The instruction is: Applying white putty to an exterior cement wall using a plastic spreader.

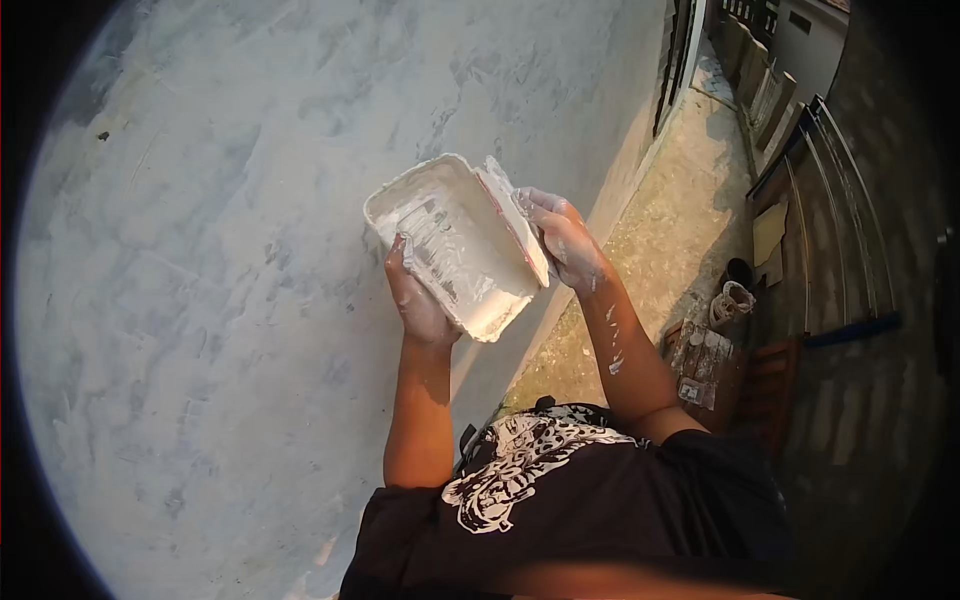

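I saw the left hand [425,305] closed on a white-smeared tray [470,255], thumb hooked over its rim, so the tray lay just ahead and to the right of that hand, its open side turned toward my camera. To its right, the right hand [565,240] had its fingers shut around a flat, caked tool [519,225] along the tray's right rim; I could not tell its full grip. Left of both hands stood a patchy grey wall [250,250].

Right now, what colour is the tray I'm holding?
The tray is whitish, streaked grey inside; see head view.
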Available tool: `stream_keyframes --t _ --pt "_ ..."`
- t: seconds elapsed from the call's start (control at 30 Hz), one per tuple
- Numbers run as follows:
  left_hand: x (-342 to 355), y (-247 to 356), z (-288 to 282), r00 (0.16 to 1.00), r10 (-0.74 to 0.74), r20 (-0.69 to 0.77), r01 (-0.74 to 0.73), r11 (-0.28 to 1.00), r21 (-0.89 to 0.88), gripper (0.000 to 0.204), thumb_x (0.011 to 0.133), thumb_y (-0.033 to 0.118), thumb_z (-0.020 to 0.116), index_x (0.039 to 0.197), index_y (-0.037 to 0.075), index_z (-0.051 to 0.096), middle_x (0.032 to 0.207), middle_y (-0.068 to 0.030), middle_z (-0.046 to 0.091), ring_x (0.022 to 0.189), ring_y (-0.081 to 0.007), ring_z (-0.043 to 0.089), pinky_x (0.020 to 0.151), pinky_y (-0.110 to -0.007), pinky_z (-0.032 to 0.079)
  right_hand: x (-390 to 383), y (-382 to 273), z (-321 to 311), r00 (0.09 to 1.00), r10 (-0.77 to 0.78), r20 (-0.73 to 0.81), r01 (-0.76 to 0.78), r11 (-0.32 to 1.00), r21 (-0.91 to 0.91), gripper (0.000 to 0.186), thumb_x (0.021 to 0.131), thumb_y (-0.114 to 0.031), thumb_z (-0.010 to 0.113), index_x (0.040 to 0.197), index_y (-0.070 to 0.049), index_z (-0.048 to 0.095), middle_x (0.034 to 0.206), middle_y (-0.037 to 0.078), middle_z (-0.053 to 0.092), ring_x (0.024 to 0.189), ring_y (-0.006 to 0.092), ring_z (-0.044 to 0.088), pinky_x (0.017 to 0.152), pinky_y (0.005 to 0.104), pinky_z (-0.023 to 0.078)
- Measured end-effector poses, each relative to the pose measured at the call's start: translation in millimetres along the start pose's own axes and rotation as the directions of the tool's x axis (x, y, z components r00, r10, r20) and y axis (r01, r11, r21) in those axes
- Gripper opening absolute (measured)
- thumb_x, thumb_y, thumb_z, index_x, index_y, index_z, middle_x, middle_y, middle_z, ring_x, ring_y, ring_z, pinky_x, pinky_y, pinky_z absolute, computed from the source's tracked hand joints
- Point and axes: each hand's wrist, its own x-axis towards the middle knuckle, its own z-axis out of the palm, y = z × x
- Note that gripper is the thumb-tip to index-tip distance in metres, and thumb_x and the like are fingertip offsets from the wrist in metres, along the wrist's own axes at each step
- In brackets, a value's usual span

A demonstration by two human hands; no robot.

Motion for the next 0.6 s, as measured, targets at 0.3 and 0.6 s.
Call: stream_keyframes --t 0.3,0.6 --pt "11 -16 11 0.991 -0.057 -0.118 0.039 0.988 -0.149 0.061 0.097 0.052 0.035 0.139 0.007 0.041 0.134 -0.0122 0.050 0.122 -0.0272 0.052 0.102 -0.041 0.045 -11 -14 -29 0.878 -0.285 -0.385 0.290 0.956 -0.045 0.029 0.101 -0.017 0.053 0.123 0.001 0.050 0.109 0.008 0.062 0.099 0.0133 0.061 0.087 0.0301 0.052" --pt "15 -11 14 0.983 -0.042 -0.177 0.011 0.985 -0.173 0.059 0.100 0.052 0.027 0.137 0.010 0.044 0.131 -0.0080 0.052 0.119 -0.0245 0.054 0.097 -0.040 0.048 -35 -4 3 0.738 -0.550 -0.391 0.513 0.834 -0.203 0.041 0.096 -0.002 0.056 0.135 0.003 0.041 0.122 0.012 0.059 0.107 0.0179 0.060 0.094 0.0345 0.049"
